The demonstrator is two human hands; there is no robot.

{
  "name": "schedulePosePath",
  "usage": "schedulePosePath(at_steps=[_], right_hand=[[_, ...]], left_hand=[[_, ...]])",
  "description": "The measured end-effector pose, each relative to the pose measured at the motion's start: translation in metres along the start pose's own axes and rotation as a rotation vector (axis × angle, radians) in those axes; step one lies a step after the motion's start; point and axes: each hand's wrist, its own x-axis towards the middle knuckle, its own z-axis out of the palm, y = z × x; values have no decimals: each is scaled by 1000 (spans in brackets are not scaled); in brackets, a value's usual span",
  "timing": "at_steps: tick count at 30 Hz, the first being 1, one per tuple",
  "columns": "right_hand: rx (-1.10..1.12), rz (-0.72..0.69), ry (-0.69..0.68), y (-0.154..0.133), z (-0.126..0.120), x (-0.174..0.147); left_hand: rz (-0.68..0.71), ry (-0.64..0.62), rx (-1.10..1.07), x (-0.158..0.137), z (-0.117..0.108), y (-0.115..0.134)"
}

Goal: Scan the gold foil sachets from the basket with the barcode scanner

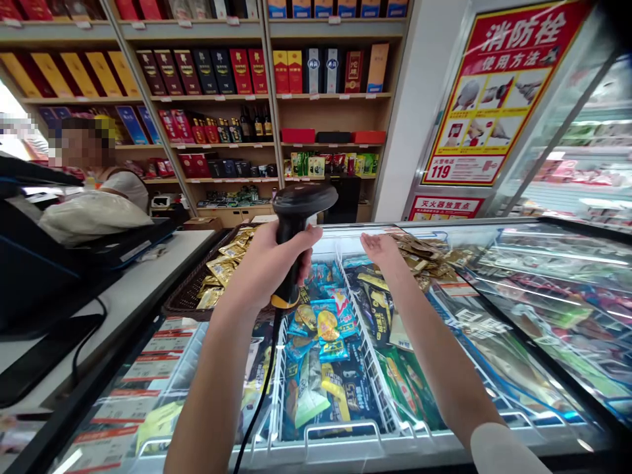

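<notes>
My left hand (284, 260) is wrapped around the handle of a black barcode scanner (291, 227), held upright above the chest freezer. The scanner's head is at the top, and its black cable (266, 375) runs down from the handle's base past my forearm. My right hand (379, 249) reaches out over the freezer's far part, palm turned up and fingers loosely apart with nothing in them. Beside it on the right lies a pile of brown-gold packets (424, 257). Left of the scanner, a dark woven basket (185, 296) holds gold packets (230, 263).
Below my hands the glass-topped freezer shows white wire dividers (363, 336) and frozen packs (328, 326). A counter (168, 270) with a black checkout machine (34, 263) stands left, with a person (118, 178) behind it. Shelves of boxes (212, 72) line the back wall.
</notes>
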Motion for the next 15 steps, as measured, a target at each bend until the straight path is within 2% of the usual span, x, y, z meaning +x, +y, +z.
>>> schedulePosePath(at_steps=[4, 6, 8, 12, 14, 15], right_hand=[[19, 195, 72, -6, 18, -25], [-89, 164, 19, -6, 31, -47], [-303, 24, -180, -1, 50, -73], [-909, -361, -773, 35, 98, -113], [-1271, -453, -964, 58, 123, -119], [-1431, -465, -1008, 69, 133, -119]], left_hand=[[-9, 30, 12, -6, -13, 7], [2, 79, -3, -9, -22, 11], [31, 138, -29, -12, -31, 15], [75, 209, -52, -20, -42, 21], [91, 222, -47, -25, -42, 24], [101, 226, -41, -27, -42, 24]])
